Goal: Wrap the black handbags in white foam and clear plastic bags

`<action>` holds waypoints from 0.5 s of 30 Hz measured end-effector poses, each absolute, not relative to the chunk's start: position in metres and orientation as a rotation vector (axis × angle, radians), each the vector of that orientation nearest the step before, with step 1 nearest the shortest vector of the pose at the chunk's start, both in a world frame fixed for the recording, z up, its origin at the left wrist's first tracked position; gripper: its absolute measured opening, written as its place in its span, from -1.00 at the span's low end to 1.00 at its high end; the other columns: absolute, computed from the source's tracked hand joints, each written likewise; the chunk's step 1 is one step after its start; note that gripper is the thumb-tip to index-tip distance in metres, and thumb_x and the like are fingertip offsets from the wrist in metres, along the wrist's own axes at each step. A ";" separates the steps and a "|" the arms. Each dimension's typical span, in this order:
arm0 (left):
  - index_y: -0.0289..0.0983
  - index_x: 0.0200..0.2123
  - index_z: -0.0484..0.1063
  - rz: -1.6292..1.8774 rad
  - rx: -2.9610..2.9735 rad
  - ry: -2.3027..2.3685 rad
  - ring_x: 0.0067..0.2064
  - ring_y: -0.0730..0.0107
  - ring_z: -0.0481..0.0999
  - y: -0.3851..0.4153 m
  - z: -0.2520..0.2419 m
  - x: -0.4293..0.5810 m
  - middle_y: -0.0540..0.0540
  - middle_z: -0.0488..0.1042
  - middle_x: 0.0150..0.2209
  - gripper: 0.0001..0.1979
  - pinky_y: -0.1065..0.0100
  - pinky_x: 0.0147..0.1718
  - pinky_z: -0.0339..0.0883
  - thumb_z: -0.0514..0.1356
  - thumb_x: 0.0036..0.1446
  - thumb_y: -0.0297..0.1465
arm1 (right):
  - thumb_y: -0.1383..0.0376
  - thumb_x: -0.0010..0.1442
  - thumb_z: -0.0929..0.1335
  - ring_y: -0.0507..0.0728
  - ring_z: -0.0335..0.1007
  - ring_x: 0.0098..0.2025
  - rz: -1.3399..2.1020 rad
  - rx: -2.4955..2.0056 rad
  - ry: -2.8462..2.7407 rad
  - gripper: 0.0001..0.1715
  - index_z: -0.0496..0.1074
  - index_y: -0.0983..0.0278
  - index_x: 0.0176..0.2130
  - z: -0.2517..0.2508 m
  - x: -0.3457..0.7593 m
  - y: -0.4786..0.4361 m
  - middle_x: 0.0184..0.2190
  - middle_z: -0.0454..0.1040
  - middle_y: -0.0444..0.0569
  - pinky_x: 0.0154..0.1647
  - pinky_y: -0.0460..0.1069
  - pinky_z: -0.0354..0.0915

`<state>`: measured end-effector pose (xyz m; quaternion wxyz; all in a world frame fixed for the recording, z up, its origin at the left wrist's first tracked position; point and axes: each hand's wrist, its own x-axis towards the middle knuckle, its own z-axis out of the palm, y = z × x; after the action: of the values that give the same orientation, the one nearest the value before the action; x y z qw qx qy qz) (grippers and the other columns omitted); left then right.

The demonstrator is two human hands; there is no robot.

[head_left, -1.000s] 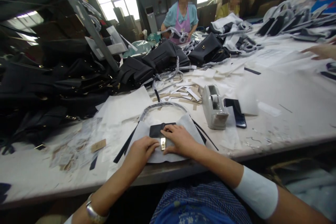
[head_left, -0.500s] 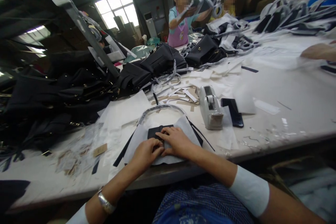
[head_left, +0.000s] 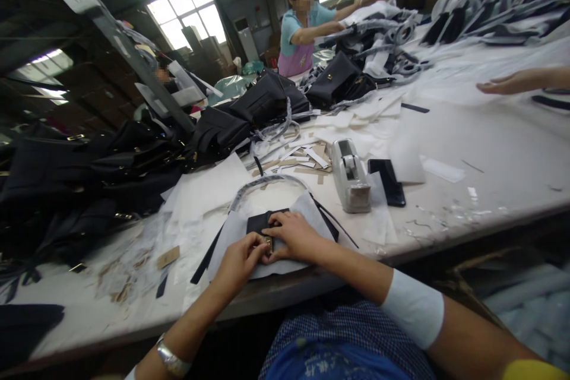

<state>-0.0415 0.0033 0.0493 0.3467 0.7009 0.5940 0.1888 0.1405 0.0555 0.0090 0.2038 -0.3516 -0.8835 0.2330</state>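
Note:
A black handbag [head_left: 258, 222] wrapped in white paper [head_left: 316, 211] lies at the table's near edge, its wrapped handle [head_left: 267, 183] arching away from me. My left hand [head_left: 240, 258] and my right hand [head_left: 296, 236] rest on the bag's front, fingers curled and pinching at the small gold clasp [head_left: 268, 243] between them. The fingertips cover most of the clasp.
A grey tape dispenser [head_left: 350, 175] and a black phone [head_left: 386, 181] sit to the right of the bag. Black bags [head_left: 89, 172] pile up on the left and further back [head_left: 267, 101]. A person in a pink apron [head_left: 300, 35] works opposite; another person's hand [head_left: 512, 82] reaches in at the right.
My fingers have closed in over the gold clasp, which lay uncovered a second ago. The person opposite lifted a wrapped bag and reached it to the right.

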 end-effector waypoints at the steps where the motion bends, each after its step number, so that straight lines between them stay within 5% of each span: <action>1: -0.21 -0.36 0.37 0.514 1.763 1.541 -0.39 0.32 0.56 0.004 0.048 -0.043 0.00 0.56 -0.47 -0.79 0.35 -0.32 0.36 0.10 0.23 -0.22 | -0.07 0.00 0.52 0.31 0.28 0.09 0.662 -0.971 -2.458 -0.27 0.46 0.14 0.10 0.009 0.141 0.055 0.09 0.37 0.07 0.06 0.17 0.16; 7: -0.23 -0.47 0.37 0.650 1.544 1.550 -0.47 0.33 0.56 0.018 0.037 -0.030 0.01 0.52 -0.53 -0.76 0.38 -0.41 0.40 0.26 0.03 -0.20 | -0.01 0.01 0.52 0.30 0.29 0.07 0.690 -0.979 -2.435 -0.44 0.54 0.15 -0.02 0.011 0.141 0.055 0.07 0.39 0.04 0.05 0.16 0.17; 10: -0.24 -0.44 0.35 0.667 1.434 1.523 -0.47 0.30 0.57 0.024 0.038 -0.026 -0.03 0.53 -0.52 -0.70 0.38 -0.48 0.40 0.29 -0.02 -0.15 | -0.01 -0.05 0.55 0.30 0.30 0.06 0.698 -1.005 -2.425 -0.37 0.53 0.17 -0.02 0.012 0.140 0.056 0.06 0.40 0.05 0.05 0.15 0.18; 15: -0.25 -0.12 0.33 0.734 1.276 1.494 -0.28 0.29 0.61 0.016 0.060 -0.043 -0.06 0.59 -0.36 -0.52 0.31 -0.27 0.46 0.32 0.00 -0.09 | -0.06 -0.07 0.55 0.31 0.28 0.09 0.680 -1.001 -2.452 -0.26 0.49 0.11 0.07 0.012 0.141 0.055 0.09 0.38 0.04 0.07 0.17 0.17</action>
<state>-0.0434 0.0159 0.0600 0.4988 0.5273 0.6175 0.3032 0.1411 0.0553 0.0125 0.2023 -0.3584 -0.8782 0.2437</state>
